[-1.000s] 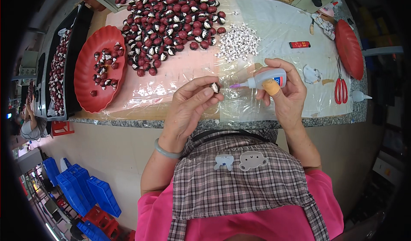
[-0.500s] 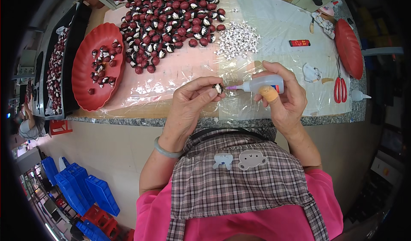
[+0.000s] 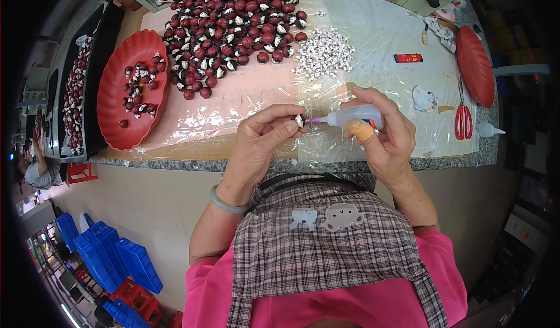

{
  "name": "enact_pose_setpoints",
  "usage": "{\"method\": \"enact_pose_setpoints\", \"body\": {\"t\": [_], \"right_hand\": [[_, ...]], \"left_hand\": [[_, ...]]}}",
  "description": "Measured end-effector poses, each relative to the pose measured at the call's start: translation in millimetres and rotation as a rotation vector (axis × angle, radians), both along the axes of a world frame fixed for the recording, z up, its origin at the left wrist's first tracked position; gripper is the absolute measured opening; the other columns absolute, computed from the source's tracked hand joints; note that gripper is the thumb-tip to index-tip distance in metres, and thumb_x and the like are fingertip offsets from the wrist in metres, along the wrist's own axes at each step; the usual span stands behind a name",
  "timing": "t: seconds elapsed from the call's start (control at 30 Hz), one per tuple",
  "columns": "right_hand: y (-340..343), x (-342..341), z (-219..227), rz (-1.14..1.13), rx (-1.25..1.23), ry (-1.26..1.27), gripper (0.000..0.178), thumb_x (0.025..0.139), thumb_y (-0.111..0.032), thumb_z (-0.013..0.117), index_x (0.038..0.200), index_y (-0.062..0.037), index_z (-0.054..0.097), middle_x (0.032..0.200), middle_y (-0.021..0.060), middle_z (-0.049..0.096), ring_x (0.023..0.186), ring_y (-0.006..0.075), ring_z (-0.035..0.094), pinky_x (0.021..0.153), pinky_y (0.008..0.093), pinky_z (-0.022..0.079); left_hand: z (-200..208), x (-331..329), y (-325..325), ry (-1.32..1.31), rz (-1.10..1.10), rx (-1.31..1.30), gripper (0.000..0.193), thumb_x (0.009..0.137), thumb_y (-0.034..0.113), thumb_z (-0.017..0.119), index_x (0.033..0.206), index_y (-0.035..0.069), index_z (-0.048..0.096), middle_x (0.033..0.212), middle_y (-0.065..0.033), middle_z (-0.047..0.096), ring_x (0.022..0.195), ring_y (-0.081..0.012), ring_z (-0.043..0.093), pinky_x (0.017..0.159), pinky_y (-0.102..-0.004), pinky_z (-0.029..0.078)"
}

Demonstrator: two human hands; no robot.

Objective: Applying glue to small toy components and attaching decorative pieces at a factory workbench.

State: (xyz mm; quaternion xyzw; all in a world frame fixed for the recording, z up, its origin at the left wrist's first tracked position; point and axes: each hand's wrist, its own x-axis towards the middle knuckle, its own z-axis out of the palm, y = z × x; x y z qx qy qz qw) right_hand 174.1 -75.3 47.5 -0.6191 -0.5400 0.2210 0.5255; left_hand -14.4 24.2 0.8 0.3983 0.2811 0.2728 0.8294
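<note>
My left hand (image 3: 265, 132) pinches a small round piece (image 3: 298, 120), black and white on the side that shows, between thumb and fingertips. My right hand (image 3: 388, 135) is wrapped round a translucent squeeze bottle (image 3: 354, 115) held on its side. The bottle's thin purple nozzle (image 3: 317, 119) points left, with its tip at or very near the small piece; contact is hard to tell. A tan covering (image 3: 360, 130) sits on my right thumb. Beyond my hands lie a pile of small white pieces (image 3: 324, 54) and a large heap of dark red, black and white balls (image 3: 233, 30).
On the left a red scalloped tray (image 3: 109, 103) holds several balls with white bits attached. To the right are red-handled scissors (image 3: 464, 123), a red tray (image 3: 475, 65), a small red packet (image 3: 408, 58) and another nozzled bottle (image 3: 489, 130). Blue crates (image 3: 105, 258) stand on the floor.
The squeeze bottle and my right hand have shifted very slightly left and up. My left hand keeps its pinch on the small piece almost unmoved.
</note>
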Motion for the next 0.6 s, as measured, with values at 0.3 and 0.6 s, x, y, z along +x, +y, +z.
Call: {"method": "enact_pose_setpoints", "body": {"t": [0.3, 0.6], "right_hand": [[0, 25, -5, -0.024, 0.018, 0.359, 0.028, 0.085, -0.009, 0.067, 0.108, 0.0007, 0.053, 0.102, 0.0157, 0.062, 0.080, 0.0177, 0.064, 0.057, 0.0229, 0.050], [27, 48, -24, 0.051, -0.319, 0.599, 0.026, 0.082, 0.000, 0.065, 0.103, -0.0008, 0.050, 0.101, 0.0087, 0.060, 0.086, 0.0162, 0.065, 0.066, 0.0242, 0.054]], "left_hand": [[1, -3, 3, -0.005, 0.011, -0.034, 0.026, 0.089, 0.001, 0.058, 0.115, -0.004, 0.059, 0.106, -0.0106, 0.064, 0.087, -0.0163, 0.066, 0.077, -0.0244, 0.053], [-3, -1, 5, 0.018, 0.012, -0.039, 0.027, 0.089, -0.001, 0.056, 0.116, -0.005, 0.058, 0.107, -0.0135, 0.064, 0.089, -0.0181, 0.066, 0.079, -0.0254, 0.054]]}}
